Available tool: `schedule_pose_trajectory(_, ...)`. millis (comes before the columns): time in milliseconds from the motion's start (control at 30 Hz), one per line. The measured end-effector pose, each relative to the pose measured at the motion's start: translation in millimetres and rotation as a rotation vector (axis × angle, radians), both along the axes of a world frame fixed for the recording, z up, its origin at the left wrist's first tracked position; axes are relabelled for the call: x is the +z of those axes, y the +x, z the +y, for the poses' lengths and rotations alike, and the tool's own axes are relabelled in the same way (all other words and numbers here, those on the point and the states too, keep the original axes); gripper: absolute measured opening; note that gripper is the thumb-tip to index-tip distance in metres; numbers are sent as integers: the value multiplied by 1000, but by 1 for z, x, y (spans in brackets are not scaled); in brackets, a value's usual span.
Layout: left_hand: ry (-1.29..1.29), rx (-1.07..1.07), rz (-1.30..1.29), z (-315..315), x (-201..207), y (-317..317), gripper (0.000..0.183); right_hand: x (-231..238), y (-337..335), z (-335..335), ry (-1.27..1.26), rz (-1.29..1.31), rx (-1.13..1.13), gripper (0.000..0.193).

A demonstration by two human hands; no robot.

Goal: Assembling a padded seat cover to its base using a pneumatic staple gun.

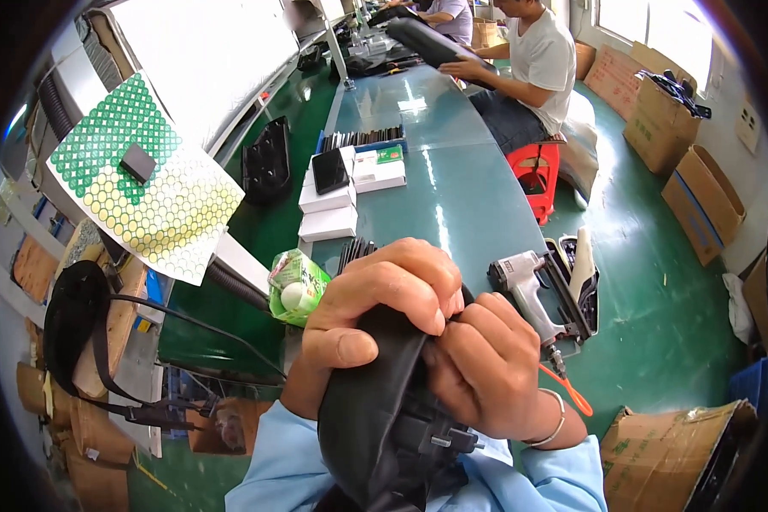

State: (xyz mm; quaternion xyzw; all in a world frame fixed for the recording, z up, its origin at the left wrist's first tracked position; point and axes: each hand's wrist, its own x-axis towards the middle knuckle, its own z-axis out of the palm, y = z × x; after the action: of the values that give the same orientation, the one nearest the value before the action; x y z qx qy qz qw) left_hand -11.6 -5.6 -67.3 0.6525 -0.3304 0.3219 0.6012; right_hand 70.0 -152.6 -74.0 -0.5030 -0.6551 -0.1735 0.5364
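A black leather-like padded part (358, 418) is held up close in front of me. Its cover is smooth on the left; on the right a dark hard piece with metal bolts sticks out. My left hand (388, 294) wraps over the top, thumb lying on the cover and fingers bent over its edge. Beside it my right hand (486, 363) is closed in a pinch on the same edge, where the fingertips of both hands meet. What the right fingertips grip is partly hidden. A grey pneumatic staple gun (525, 286) with an orange hose lies just beyond my right hand.
Green-wrapped pack (299, 290), white boxes (328, 224) and a phone-like black slab (330, 171) stand on the green table (452, 179). A sheet of round stickers (145, 179) rises at left. A co-worker (538, 60) sits on a red stool (533, 183). A carton (674, 452) stands lower right.
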Motion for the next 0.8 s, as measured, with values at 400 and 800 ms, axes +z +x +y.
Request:
schedule_pose_trajectory(400, 289, 111, 139, 0, 25, 1, 51, -38, 33, -9, 59, 277, -24, 27)
schedule_pose_trajectory(800, 228, -167, 175, 70, 75, 59, 75, -57, 64, 24, -405, 673, 215, 43)
